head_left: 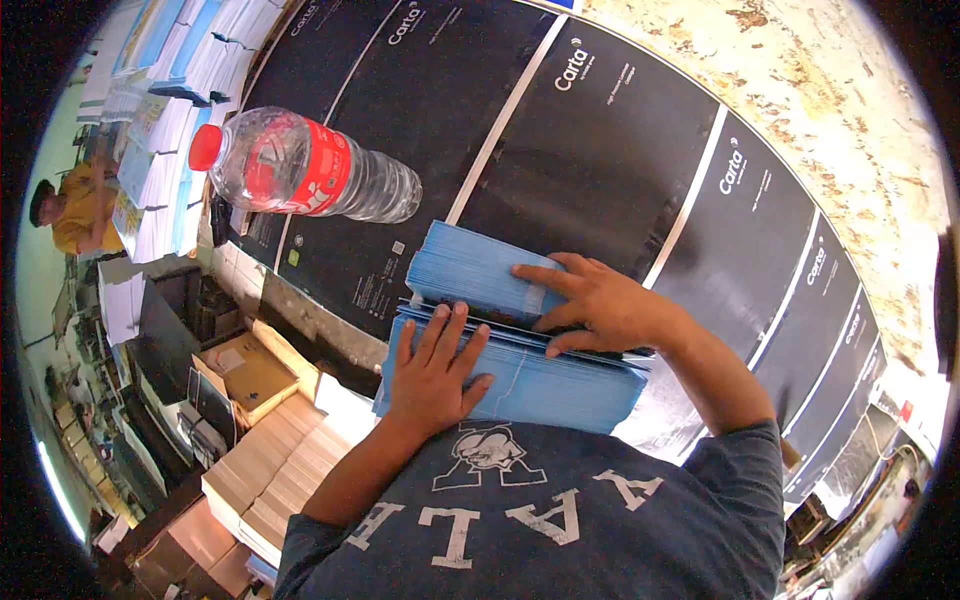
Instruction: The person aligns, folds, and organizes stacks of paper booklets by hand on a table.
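Note:
Two stacks of blue paper sheets or booklets rest side by side on the black-covered table, against my body. My left hand (437, 372) lies on the nearer blue stack (560, 385), its fingers spread and their tips at the gap between the stacks. My right hand (605, 308) reaches over the farther blue stack (465, 262) with its fingers apart, touching the stack's top and near edge. Dark edges show in the gap between the two stacks. Whether single sheets are pinched under my fingers is hidden.
A clear plastic bottle (300, 165) with a red cap lies beyond the stacks. Tall paper piles (180, 150) stand at the far left, near a person in yellow (75, 215). Below left are an open cardboard box (250, 370) and cream paper stacks (270, 465).

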Demonstrator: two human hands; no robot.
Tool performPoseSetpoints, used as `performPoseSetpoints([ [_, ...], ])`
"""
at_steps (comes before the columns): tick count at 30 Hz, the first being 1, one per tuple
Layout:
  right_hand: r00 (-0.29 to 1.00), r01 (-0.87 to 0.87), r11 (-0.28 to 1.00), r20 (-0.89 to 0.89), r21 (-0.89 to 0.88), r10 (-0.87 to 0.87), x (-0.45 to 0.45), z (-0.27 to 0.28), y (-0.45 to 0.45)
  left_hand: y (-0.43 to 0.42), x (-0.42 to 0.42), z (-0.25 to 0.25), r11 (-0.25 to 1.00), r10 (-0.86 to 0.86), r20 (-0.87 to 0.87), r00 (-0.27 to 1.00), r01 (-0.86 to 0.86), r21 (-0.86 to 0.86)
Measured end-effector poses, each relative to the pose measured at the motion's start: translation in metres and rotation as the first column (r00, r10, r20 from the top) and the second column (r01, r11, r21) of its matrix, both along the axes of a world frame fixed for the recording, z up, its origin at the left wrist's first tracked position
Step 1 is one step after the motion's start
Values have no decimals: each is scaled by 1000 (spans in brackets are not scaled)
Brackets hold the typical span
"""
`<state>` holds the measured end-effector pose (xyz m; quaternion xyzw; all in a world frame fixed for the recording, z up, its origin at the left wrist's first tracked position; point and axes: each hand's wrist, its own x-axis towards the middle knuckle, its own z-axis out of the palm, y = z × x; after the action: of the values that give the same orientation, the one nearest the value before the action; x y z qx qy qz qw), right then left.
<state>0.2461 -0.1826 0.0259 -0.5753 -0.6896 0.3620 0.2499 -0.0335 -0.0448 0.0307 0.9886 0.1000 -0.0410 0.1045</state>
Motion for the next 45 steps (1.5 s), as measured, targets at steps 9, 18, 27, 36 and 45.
performPoseSetpoints([
  [9, 1000, 17, 1000, 12, 2, -17, -2, 11, 0, 0, -1, -1, 1000, -9, -3, 1000, 9, -10],
  [18, 999, -2, 999, -34, -37, 1, 2, 6, 2, 1, -2, -2, 1000, -15, 4, 1000, 15, 10],
  [27, 1000, 11, 999, -29, 40, -10, 1, 3, -3, 0, 0, 1, 1000, -6, -7, 1000, 6, -13],
  [36, 995, 31, 998, -97, 62, -25, 3, -4, -2, 0, -1, 1, 1000, 5, 19, 1000, -5, 10],
  [45, 996, 34, 998, 81, 57, -39, -12, 11, -8, -2, 3, 5, 1000, 25, 30, 999, -25, 6],
])
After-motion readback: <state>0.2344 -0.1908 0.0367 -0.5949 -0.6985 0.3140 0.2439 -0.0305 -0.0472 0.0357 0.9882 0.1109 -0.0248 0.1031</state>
